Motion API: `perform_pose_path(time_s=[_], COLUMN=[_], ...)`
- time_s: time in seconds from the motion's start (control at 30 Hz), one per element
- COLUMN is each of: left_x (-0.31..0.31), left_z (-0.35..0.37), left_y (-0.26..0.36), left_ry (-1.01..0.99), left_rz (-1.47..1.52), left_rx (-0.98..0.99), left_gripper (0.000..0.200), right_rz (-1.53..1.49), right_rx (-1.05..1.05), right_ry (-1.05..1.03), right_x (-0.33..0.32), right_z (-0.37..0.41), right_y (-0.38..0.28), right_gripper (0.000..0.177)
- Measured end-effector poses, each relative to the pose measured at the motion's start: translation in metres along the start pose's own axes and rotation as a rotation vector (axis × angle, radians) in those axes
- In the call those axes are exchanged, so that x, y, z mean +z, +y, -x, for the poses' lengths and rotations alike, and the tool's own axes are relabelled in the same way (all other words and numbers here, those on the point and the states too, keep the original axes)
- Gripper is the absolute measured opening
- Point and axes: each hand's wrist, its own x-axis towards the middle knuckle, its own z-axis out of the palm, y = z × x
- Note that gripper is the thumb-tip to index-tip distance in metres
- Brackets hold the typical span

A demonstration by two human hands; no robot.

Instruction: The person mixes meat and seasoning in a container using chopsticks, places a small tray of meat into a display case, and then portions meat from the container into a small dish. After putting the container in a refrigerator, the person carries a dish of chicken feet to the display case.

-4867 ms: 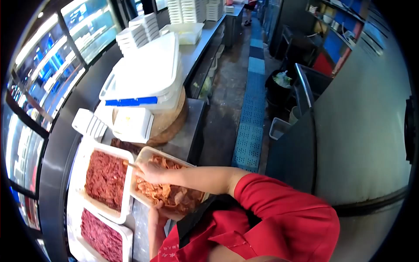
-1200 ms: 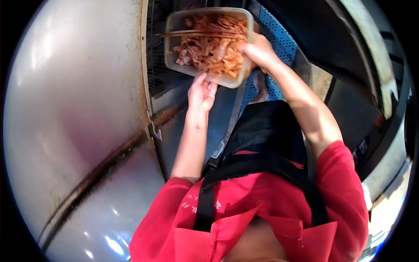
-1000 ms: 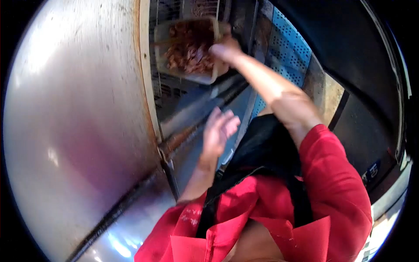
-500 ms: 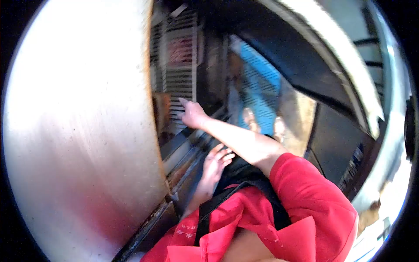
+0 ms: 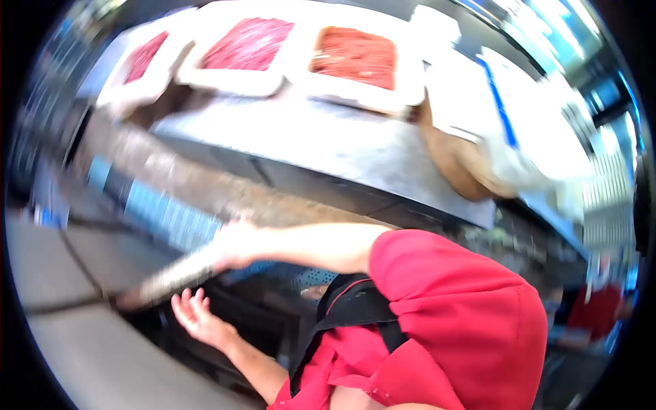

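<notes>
My right hand [image 5: 236,246] is stretched out to the left, smeared by motion. It overlaps the upper end of a long, narrow, pale object [image 5: 171,279], blurred, with a brownish far end; I cannot tell whether the hand grips it. Just below that object is my left hand [image 5: 198,320], palm turned up and fingers apart, with nothing in it. Beneath the hands lies a dark recess [image 5: 219,345] beside grey metal panels [image 5: 82,355].
Across the top, a metal counter [image 5: 307,140] bears white trays of red minced meat [image 5: 253,44] and orange-red meat [image 5: 355,58]. To their right are a round wooden board [image 5: 454,160] and white plastic bags [image 5: 540,116]. Blue perforated matting [image 5: 171,219] covers the floor. Another person in red [image 5: 596,311] stands far right.
The view has swung from the dark cabinet with wire racks to the counter with meat trays. My right hand has left the racks and now overlaps the pale object; my left hand remains open.
</notes>
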Motion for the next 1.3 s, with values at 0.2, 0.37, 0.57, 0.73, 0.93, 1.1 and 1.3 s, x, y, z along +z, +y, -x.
perform_pose_path(time_s=[0.2, 0.37, 0.57, 0.73, 0.93, 1.1, 1.3], left_x=[0.088, 0.166, 0.271, 0.328, 0.349, 0.342, 0.336], left_z=[-0.023, -0.027, 0.031, 0.079, 0.109, 0.119, 0.171], left_y=[0.053, 0.029, 0.014, 0.006, 0.008, 0.017, 0.030], left_ry=[-0.341, -0.575, -1.098, -1.497, -1.675, -1.656, -1.745], left_rz=[-0.063, -0.319, -0.358, -0.417, -0.416, -0.536, -0.531], left_rx=[0.115, -0.101, -0.100, -0.083, 0.000, 0.089, 0.104], left_gripper=[0.043, 0.047, 0.049, 0.048, 0.042, 0.041, 0.040], right_rz=[-0.371, -0.332, -0.792, -0.833, -1.114, -0.935, -1.118], right_rx=[-0.352, -0.159, 0.586, 1.310, 1.508, 1.387, 0.734], right_ry=[-0.274, 0.118, 0.670, 1.107, 2.030, 2.672, 2.614], right_x=[0.005, -0.070, -0.092, -0.069, -0.023, -0.011, -0.031], right_z=[0.069, 0.164, 0.377, 0.495, 0.605, 0.700, 0.722], right_y=[0.036, 0.165, 0.216, 0.171, 0.130, 0.115, 0.107], right_gripper=[0.046, 0.018, 0.007, 0.032, 0.049, 0.077, 0.072])
